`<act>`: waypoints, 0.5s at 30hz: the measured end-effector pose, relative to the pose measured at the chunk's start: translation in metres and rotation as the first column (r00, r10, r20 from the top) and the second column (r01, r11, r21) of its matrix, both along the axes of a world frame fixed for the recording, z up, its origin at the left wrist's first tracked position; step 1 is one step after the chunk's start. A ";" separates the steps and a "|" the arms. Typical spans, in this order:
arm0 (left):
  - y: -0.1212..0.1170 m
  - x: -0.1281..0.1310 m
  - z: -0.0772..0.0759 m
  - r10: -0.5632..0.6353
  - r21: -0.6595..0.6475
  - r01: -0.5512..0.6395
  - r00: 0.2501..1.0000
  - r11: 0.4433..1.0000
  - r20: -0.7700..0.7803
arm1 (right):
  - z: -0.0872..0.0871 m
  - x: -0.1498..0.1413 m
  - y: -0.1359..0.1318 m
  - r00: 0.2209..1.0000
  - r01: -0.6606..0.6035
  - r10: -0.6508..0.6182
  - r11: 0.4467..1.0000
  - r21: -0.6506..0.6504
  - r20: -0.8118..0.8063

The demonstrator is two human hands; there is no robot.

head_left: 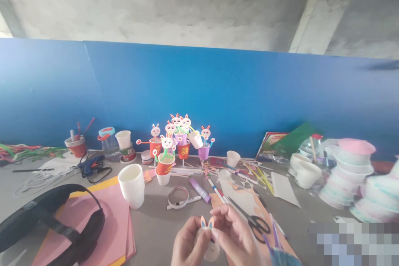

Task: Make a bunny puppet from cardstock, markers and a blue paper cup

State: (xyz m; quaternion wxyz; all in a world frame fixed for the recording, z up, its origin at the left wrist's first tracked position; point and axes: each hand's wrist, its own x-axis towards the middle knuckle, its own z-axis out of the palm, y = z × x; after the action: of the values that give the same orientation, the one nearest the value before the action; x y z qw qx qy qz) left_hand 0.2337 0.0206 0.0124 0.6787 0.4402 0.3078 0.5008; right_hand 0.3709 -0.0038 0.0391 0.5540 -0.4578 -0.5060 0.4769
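A small paper rabbit head (212, 252), pale and round with orange ears that have blue centres, is held between my two hands near the bottom of the view. My left hand (190, 244) pinches its left side below the ear. With thumb and fingers, my right hand (234, 235) grips near the right ear, covering part of the face. Black-handled scissors (258, 225) lie just right of my right hand on orange paper (246, 197). Beyond my hands are a roll of tape (178, 196) and a purple glue stick (200, 190).
Several rabbit figures on paper cups (165, 163) stand at the back. A white cup (131, 186), pink paper (114, 216) and a black headset-like strap (71, 232) are on the left. Stacked painted cups (346, 178) stand right. A blue partition (218, 87) closes off the back.
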 end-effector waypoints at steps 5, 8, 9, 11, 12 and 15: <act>0.000 0.001 -0.002 0.041 -0.002 -0.041 0.999 0.999 -0.014 | 0.005 0.002 0.000 0.996 0.057 -0.058 0.998 0.020 0.062; 0.000 0.002 -0.001 0.051 -0.001 -0.051 0.999 0.999 0.010 | 0.002 0.001 0.002 0.995 0.094 -0.095 0.995 0.043 0.041; -0.001 0.002 0.000 0.056 -0.005 -0.056 0.998 0.998 0.026 | 0.001 0.001 0.002 0.995 0.100 -0.101 0.994 0.046 0.025; -0.001 0.002 0.002 0.068 -0.021 -0.067 0.996 0.998 0.052 | -0.002 0.000 0.002 0.995 0.097 -0.098 0.994 0.041 -0.001; -0.001 0.003 0.002 0.071 -0.031 -0.069 0.996 0.997 0.061 | -0.003 -0.001 0.002 0.995 0.096 -0.096 0.995 0.036 -0.008; -0.002 0.003 0.004 0.072 -0.050 -0.069 0.995 0.996 0.071 | -0.002 -0.002 0.002 0.994 0.105 -0.105 0.994 0.028 -0.014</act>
State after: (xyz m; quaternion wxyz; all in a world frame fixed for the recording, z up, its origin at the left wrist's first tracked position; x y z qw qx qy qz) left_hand 0.2370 0.0190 0.0162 0.6814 0.3945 0.3101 0.5328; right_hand 0.3693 -0.0021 0.0369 0.5882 -0.4726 -0.4845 0.4427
